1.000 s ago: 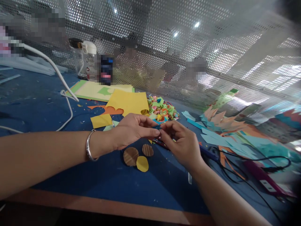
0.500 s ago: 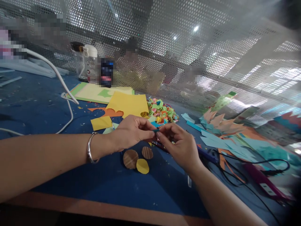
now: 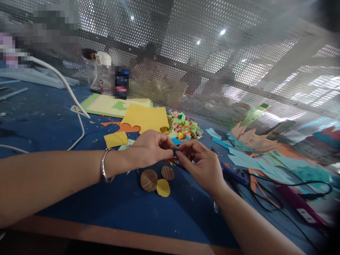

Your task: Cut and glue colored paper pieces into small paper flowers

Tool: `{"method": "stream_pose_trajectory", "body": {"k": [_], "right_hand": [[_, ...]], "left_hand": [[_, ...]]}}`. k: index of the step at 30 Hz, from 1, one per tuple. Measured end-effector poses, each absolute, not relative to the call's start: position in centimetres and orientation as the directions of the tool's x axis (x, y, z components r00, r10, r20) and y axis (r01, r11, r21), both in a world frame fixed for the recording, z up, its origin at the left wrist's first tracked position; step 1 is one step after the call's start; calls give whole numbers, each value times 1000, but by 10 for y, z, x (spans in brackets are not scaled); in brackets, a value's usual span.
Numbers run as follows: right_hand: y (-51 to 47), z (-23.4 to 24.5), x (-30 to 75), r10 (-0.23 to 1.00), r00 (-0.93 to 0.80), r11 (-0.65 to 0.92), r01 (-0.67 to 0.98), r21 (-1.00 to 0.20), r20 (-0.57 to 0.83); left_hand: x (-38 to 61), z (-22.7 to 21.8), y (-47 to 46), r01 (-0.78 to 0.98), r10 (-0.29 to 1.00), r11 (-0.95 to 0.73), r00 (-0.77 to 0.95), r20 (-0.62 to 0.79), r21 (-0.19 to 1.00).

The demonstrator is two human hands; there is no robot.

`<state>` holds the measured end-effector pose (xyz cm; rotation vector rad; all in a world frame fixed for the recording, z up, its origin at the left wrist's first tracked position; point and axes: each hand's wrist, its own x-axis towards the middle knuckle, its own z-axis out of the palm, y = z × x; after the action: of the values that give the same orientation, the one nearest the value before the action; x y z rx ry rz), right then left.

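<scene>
My left hand [image 3: 148,150] and my right hand [image 3: 202,164] meet fingertip to fingertip over the blue table [image 3: 111,205]. Both pinch a tiny dark blue-green piece [image 3: 175,150] between thumb and fingers; too little of it shows to name it. A silver bangle [image 3: 104,170] circles my left wrist. Just below the hands lie two brown striped paper discs [image 3: 148,180] and a yellow disc [image 3: 163,187]. A purple pen-like tool [image 3: 231,173] lies partly under my right hand.
Yellow paper sheets [image 3: 145,118] and a heap of small folded coloured pieces [image 3: 184,127] lie behind the hands. Teal and orange paper cut-outs [image 3: 255,156] spread to the right with black cables [image 3: 287,184]. A white cable [image 3: 77,117], a bottle [image 3: 102,72] and a perforated screen [image 3: 212,56] stand behind.
Both hands stay pinched together on the small piece, fingers shifting only slightly. The view has drifted a little; nothing on the table has moved.
</scene>
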<state>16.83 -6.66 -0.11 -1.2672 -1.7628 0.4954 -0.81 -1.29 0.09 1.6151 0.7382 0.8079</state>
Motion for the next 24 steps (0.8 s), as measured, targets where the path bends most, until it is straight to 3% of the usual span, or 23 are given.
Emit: {"method": "stream_pose_trajectory", "body": {"k": [9,17,24], "right_hand": [[-67,2,171,943,-67,323,409,-854,325],[-64,-2,174,981,-54,195,250,-949,187],[-65,-1,175,986,-67,161,117,-980,154]], "left_hand": [[-7,5,-14,-73,751,137,658,-56,988],[-13,3,-6,10,706,18,708,-20,1000],[-20,5,-3,-16,592,-86,804,64,996]]}}
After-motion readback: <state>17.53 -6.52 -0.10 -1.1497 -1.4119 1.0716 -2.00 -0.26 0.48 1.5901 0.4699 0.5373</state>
